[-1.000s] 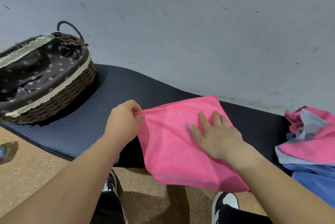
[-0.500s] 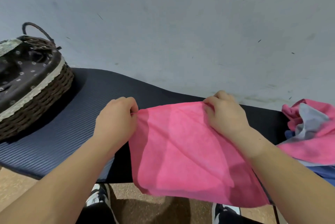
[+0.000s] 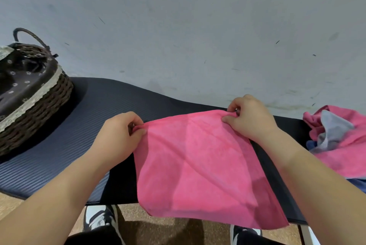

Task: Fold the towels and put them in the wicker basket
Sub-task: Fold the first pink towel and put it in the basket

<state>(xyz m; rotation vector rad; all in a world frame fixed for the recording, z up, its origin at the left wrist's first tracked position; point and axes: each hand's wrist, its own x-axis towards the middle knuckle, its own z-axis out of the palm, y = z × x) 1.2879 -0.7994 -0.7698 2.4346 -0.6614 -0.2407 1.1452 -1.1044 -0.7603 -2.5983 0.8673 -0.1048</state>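
A pink towel point(image 3: 200, 165) is stretched between my hands, its lower part draped over the near edge of the dark mat point(image 3: 83, 125). My left hand point(image 3: 118, 135) pinches its upper left corner. At the upper right corner my right hand point(image 3: 249, 117) pinches the cloth. The brown wicker basket point(image 3: 39, 110), lined with dark flowered cloth, stands at the far left on the mat, well away from both hands.
A heap of pink, grey and blue towels point(image 3: 340, 141) lies at the right edge of the mat. A pale wall point(image 3: 198, 36) rises right behind the mat. Below the mat's edge show my shoes point(image 3: 99, 219) on a cork-coloured floor.
My right hand left the flat of the towel and took hold of its upper right corner. Both hands now hold the top edge taut. The view shifted right, so the basket sits further left.
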